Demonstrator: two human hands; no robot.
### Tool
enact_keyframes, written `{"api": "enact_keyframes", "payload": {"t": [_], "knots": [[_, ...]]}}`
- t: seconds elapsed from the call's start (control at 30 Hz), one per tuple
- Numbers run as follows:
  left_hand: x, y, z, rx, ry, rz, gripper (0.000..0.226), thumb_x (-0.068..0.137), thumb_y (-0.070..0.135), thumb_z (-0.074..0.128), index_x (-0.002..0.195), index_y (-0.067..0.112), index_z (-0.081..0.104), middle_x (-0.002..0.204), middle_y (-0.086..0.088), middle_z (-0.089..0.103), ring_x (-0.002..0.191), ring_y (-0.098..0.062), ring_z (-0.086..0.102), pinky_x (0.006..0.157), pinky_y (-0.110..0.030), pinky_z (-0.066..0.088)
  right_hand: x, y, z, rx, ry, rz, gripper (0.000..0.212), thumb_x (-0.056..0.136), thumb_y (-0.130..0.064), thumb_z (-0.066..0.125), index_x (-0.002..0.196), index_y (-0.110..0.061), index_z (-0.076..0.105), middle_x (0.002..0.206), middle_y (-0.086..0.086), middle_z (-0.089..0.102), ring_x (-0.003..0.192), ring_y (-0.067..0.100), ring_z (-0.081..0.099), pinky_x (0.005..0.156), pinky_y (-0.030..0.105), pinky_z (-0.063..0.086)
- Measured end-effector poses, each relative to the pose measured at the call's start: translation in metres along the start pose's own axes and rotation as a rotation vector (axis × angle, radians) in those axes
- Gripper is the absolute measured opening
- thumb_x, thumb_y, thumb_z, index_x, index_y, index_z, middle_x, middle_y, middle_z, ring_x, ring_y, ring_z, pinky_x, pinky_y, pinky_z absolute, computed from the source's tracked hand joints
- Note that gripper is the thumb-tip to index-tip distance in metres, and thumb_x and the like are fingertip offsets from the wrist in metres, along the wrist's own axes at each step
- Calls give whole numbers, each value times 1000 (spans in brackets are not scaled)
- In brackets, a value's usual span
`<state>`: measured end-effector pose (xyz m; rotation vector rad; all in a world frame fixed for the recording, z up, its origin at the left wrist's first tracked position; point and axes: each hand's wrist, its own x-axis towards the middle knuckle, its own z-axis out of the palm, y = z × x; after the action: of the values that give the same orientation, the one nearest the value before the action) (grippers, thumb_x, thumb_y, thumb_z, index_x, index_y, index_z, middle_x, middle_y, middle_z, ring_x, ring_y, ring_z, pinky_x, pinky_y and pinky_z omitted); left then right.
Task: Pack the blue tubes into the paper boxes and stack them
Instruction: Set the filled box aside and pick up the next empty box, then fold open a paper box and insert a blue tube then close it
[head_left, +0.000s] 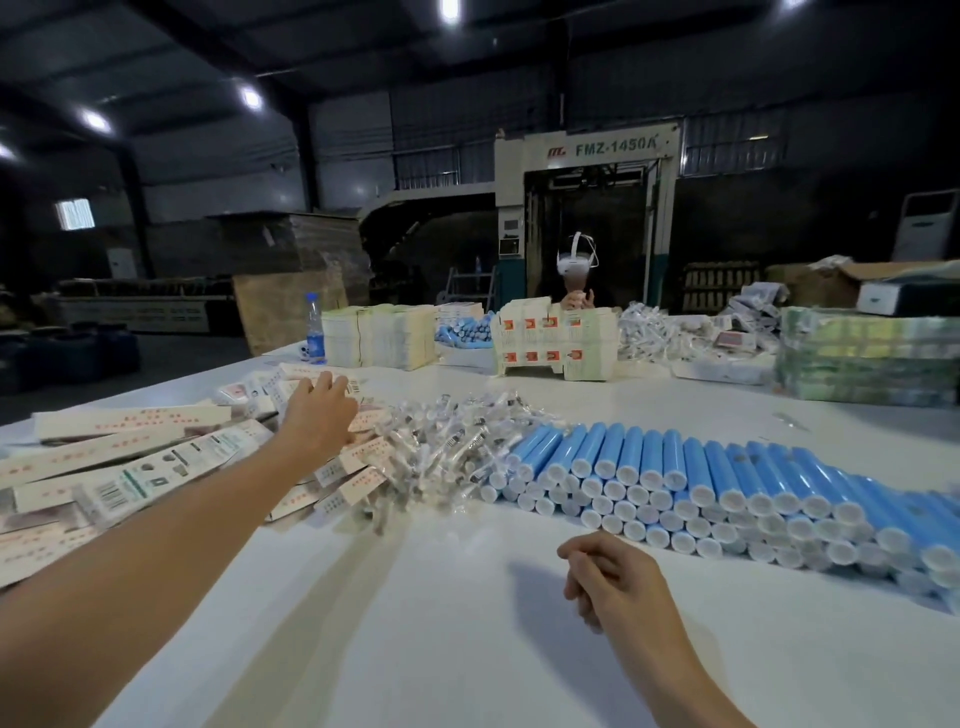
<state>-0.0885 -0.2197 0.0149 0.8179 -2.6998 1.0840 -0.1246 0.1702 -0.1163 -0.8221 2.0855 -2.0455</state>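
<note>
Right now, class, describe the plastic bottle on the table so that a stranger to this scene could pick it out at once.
Start at the big white table and go to its far left edge, where bundles of flat cartons stand. The plastic bottle stands upright just left of them. It is the only clear bottle there, with a blue cap and blue label.
</note>
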Motion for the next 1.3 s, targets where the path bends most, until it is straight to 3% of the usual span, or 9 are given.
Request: {"api": "enact_keyframes", "payload": {"t": [0.23, 0.33, 0.53, 0.7, 0.9, 1.07, 1.13, 1.2, 1.3], "knots": [[-53, -20, -21, -201, 64, -215, 29, 108, 38, 48, 118, 17, 64, 95, 2, 66, 83, -21, 63, 71, -34, 45, -2, -4, 0, -31, -2, 29, 24, 102, -5, 56, 90, -17, 73, 71, 10, 70, 57, 16, 55, 55, 26, 42], [-89, -32, -27, -326, 67, -287, 43, 108, 53, 44, 124, 15, 54, 103, -2, 70, 80, -23, 53, 68, -35, 42, -3, -7, 0, -52, -1, 44, 23, 102, -5, 56, 91, -16, 73, 71, 9, 71, 57, 15, 55, 54, 24, 43], [-133, 3, -63, -1248, 59, -187, 26, 105, 56, 49, 106, 30, 53, 93, 5, 72, 76, -17, 68, 65, -36, 48, -12, -16, 2, -101, 1, 40, 21, 102, -4, 56, 95, -16, 72, 73, 7, 72, 59, 11, 58, 57, 26, 46], [-140, 98, -114, -2079, -37, 53, 27, 108, 50, 53, 123, 30, 66, 102, -1, 83, 84, -24, 81, 64, -28, 63, -15, -31, -3, -167, 71, -12, 21, 103, -6, 55, 99, -15, 73, 77, 6, 72, 61, 6, 61, 56, 21, 46], [-157, 181, -124, -2290, -132, 256, 54, 91, 64, 64, 128, 25, 69, 113, -4, 81, 104, -24, 79, 82, -30, 61, 15, -76, -69, -299, 381, -47, 18, 99, -8, 56, 102, -16, 71, 87, 0, 72, 73, 5, 67, 62, 20, 45], [-163, 209, -93, -2303, -353, 318, 60, 85, 67, 74, 133, 32, 68, 125, -1, 78, 118, -27, 74, 105, -63, 54, 59, -99, -172, -671, 550, 18, 14, 98, -7, 54, 107, -11, 64, 94, 6, 64, 84, 24, 61, 68, 32, 42], [-163, 212, -85, -2280, -418, 334, 69, 81, 70, 76, 137, 33, 64, 126, 2, 78, 118, -23, 75, 104, -65, 55, 74, -95, -202, -871, 548, 123, 11, 98, -6, 53, 88, -6, 56, 84, 11, 55, 85, 32, 53, 70, 35, 38], [-162, 212, -83, -2301, -432, 323, 68, 80, 70, 78, 136, 34, 63, 126, 2, 78, 117, -24, 76, 103, -67, 55, 84, -81, -217, -1052, 468, 248, 35, 102, -14, 53, 69, -9, 39, 82, 12, 43, 89, 33, 48, 73, 37, 36], [-161, 214, -83, -2362, -403, 308, 66, 81, 64, 81, 136, 35, 59, 126, -1, 78, 115, -29, 76, 104, -69, 52, 90, -66, -218, -1221, 340, 358, 35, 108, -33, 49, 84, -8, 47, 105, 14, 45, 113, 36, 53, 82, 38, 40]]}}
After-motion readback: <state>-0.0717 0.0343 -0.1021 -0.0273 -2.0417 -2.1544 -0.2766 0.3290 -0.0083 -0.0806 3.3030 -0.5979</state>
